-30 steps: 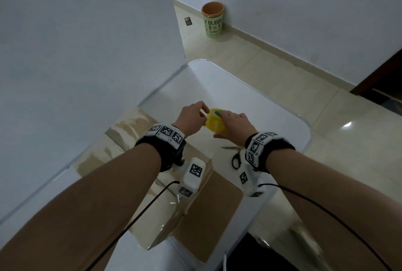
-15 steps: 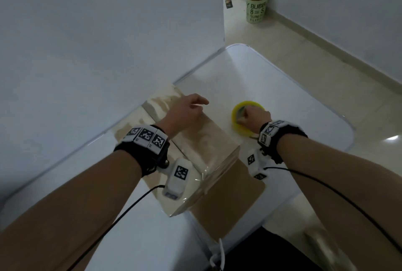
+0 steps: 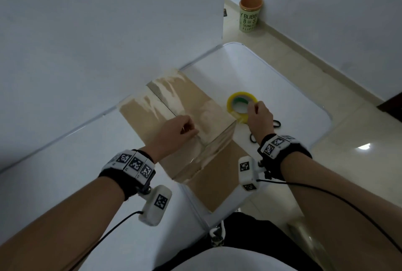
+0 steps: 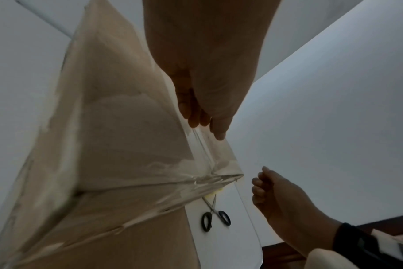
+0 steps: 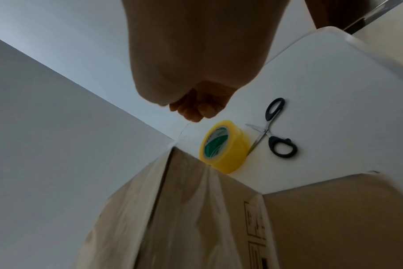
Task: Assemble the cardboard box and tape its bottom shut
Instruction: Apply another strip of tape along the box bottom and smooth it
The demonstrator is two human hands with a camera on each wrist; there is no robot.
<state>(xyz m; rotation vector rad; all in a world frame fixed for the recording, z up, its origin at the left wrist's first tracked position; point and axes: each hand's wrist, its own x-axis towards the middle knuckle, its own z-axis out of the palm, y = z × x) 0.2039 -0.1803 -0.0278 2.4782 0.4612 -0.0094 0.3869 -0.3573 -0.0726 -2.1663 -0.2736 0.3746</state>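
The cardboard box (image 3: 139, 116) stands bottom up on the white table (image 3: 219, 64), with clear tape (image 3: 208, 118) running over its seam and down the near side. My left hand (image 3: 193, 133) rests on the taped top near its front edge, fingers fairly straight and pressing the tape (image 4: 205, 156). The yellow tape roll (image 3: 233, 100) lies on the table right of the box. My right hand (image 3: 252, 107) hovers just above the roll (image 5: 228, 151) with its fingers (image 5: 196, 112) curled; I see nothing in it. One box flap (image 3: 217, 181) lies flat toward me.
Black-handled scissors (image 5: 274, 131) lie on the table right of the roll, partly hidden by my right wrist in the head view. A white partition (image 3: 108, 31) runs along the table's left side. A green cup-shaped bin (image 3: 250, 13) stands on the floor by the far wall.
My right hand set the tape roll down on the table and let go of it. My left hand slid toward me along the taped box top. The head view shifted left.
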